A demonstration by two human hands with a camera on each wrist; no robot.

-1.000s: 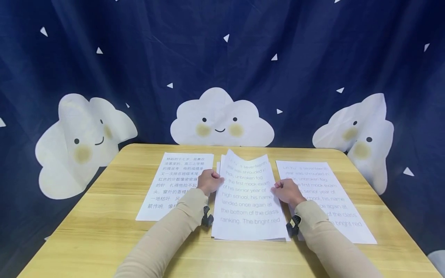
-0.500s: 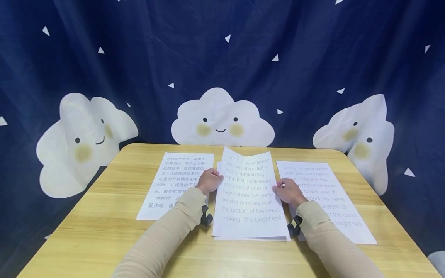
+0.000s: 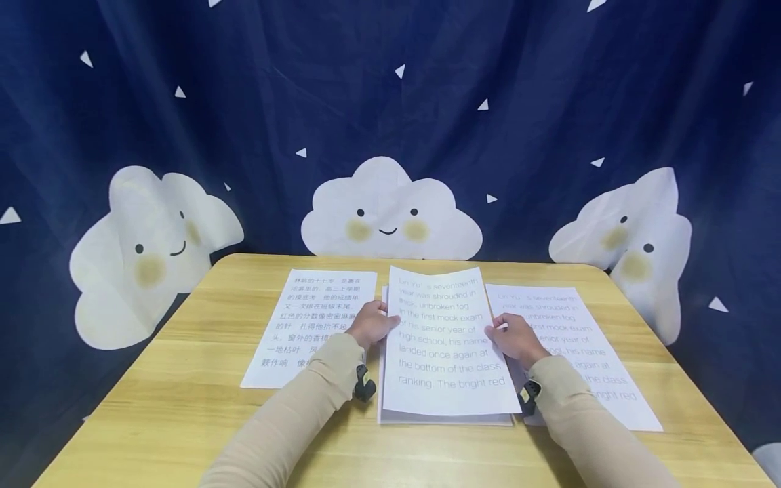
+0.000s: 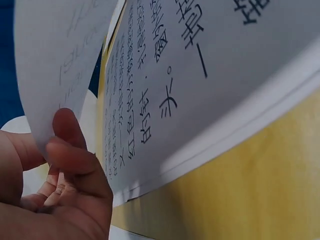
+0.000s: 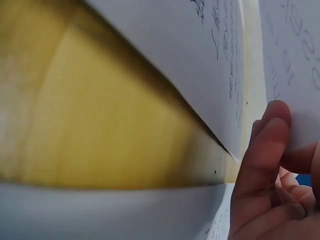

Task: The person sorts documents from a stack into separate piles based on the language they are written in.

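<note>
The thin, bowed paper sheet [image 3: 444,359] has shifted rightward, its side edges pinched by left hand [image 3: 373,324] and right hand [image 3: 516,336]

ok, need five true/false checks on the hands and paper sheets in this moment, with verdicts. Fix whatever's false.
1. The left hand pinches the left edge of the middle sheet. True.
2. The right hand lies flat on the table. False: it pinches the middle sheet's right edge.
3. The middle sheet carries English print. True.
4. The left-side sheet is printed in English. False: its print is in Chinese characters.
5. In the head view, the right sleeve covers part of the right-side sheet. True.
</note>
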